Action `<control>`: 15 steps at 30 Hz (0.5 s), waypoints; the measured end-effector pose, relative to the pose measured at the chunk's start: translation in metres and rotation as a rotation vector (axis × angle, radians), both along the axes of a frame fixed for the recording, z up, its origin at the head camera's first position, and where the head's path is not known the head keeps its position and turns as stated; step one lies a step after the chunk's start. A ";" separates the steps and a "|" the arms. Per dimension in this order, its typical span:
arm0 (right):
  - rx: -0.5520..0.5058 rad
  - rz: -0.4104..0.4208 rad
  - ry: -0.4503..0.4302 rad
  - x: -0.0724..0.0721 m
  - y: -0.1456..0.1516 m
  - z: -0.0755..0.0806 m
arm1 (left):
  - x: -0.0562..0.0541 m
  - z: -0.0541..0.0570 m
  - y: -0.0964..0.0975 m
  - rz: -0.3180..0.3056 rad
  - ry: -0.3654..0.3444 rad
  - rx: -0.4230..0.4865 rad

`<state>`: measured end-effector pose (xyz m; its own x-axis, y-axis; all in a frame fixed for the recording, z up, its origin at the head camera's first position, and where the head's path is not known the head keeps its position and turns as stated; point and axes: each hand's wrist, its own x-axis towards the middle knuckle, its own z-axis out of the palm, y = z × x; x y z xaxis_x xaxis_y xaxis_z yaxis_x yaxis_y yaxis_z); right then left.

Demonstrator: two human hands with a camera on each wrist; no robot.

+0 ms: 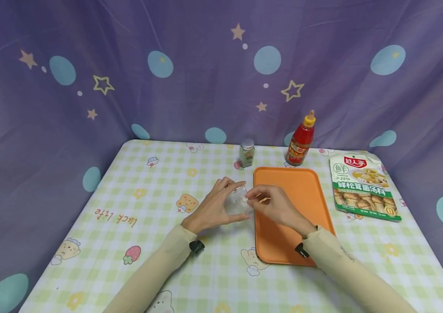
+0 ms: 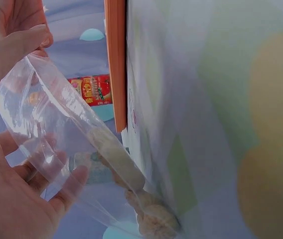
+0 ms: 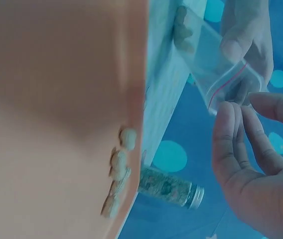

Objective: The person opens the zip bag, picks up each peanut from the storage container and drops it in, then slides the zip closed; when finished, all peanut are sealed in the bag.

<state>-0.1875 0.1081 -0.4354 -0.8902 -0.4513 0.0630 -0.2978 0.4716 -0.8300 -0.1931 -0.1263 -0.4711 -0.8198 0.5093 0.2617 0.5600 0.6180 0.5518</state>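
A clear zip bag [image 2: 57,114] is held between both hands over the table, left of the orange tray [image 1: 292,248]. My left hand [image 1: 217,204] grips the bag, its thumb and fingers spread around the sides. At the bag's mouth, my right hand [image 1: 278,206] pinches the edge between thumb and fingertips, close to the pink zip line in the right wrist view. Several peanuts in their shells [image 2: 151,214] lie at the bottom of the bag. More unshelled peanuts [image 3: 117,164] rest on the tray along one edge.
A small glass jar with a silver lid [image 1: 246,153] stands behind the tray's left corner. Behind the tray is a red ketchup bottle [image 1: 301,141] with a yellow cap. A mushroom soup packet [image 1: 364,187] lies to the right. A purple curtain hangs behind the checked tablecloth.
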 end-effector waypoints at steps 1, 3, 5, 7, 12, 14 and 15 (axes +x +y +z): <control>0.003 -0.006 0.003 -0.001 0.002 -0.001 | 0.000 0.000 0.000 0.000 -0.001 0.001; 0.012 -0.019 0.009 -0.003 0.006 -0.002 | 0.000 0.000 0.000 -0.001 0.002 0.005; 0.021 -0.030 0.019 -0.006 0.011 -0.004 | 0.000 -0.001 0.000 -0.003 0.007 0.008; 0.031 -0.040 0.032 -0.009 0.016 -0.007 | 0.000 -0.001 -0.001 -0.004 0.009 0.007; 0.058 -0.061 0.040 -0.018 0.028 -0.016 | -0.001 -0.002 -0.001 -0.004 -0.006 0.004; 0.072 -0.065 0.034 -0.021 0.034 -0.019 | -0.001 -0.002 -0.001 -0.006 -0.010 0.003; 0.079 -0.064 0.030 -0.023 0.036 -0.021 | -0.001 -0.002 -0.001 -0.007 -0.010 0.004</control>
